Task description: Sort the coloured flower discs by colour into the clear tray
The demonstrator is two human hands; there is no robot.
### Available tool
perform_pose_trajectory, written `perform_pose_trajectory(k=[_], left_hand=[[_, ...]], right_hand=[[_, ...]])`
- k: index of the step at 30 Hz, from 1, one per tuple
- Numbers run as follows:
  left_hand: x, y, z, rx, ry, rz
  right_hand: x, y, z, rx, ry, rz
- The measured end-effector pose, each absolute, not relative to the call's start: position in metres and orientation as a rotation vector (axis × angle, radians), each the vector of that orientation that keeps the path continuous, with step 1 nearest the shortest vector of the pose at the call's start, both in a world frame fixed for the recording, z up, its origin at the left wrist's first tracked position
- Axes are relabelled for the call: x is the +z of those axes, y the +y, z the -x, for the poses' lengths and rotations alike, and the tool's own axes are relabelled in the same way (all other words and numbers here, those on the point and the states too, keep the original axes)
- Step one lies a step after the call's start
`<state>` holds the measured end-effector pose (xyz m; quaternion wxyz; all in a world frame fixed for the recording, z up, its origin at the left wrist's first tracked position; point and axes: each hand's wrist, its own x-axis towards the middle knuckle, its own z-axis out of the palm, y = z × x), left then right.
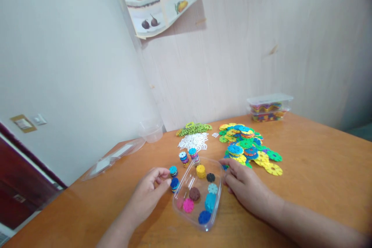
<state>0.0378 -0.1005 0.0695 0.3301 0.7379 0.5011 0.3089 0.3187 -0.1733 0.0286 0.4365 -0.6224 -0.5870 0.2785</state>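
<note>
A clear plastic container [220, 195] stands on the table and holds short stacks of notched plastic discs, among them a yellow stack [200, 171], a brown stack [194, 193], a pink disc [188, 205] and a dark blue stack [204, 217]. My right hand [240, 178] has its fingers closed on the container's right rim. Left of the container, my left hand [152, 190] has thumb and index finger apart, the tips beside a teal-topped disc stack [173, 171] and a blue-topped disc stack [174, 184]. Whether they touch the stacks is hard to tell.
Two more disc stacks [183, 159] stand behind the container. Farther back lie white flat pieces [193, 142], green pieces [196, 128] and a heap of larger notched discs [247, 143]. A lidded box [270, 107], clear tub [152, 131] and clear lids [116, 155] line the edges.
</note>
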Motion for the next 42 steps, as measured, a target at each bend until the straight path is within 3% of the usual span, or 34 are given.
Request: perform_pose_trajectory(k=[21, 34, 42], left_hand=[[0.052, -0.090, -0.039, 0.726, 1.210, -2.028], [0.094, -0.114, -0.044, 1.019, 1.213, -1.805], [0.129, -0.125, -0.063, 0.710, 1.217, -1.982]], right_hand=[[0.033, -0.174, -0.316, 0.691, -1.453, 1.551], [0.027, -0.172, -0.320, 0.654, -1.473, 1.497], [0.025, -0.171, -0.320, 0.660, -1.474, 1.478]])
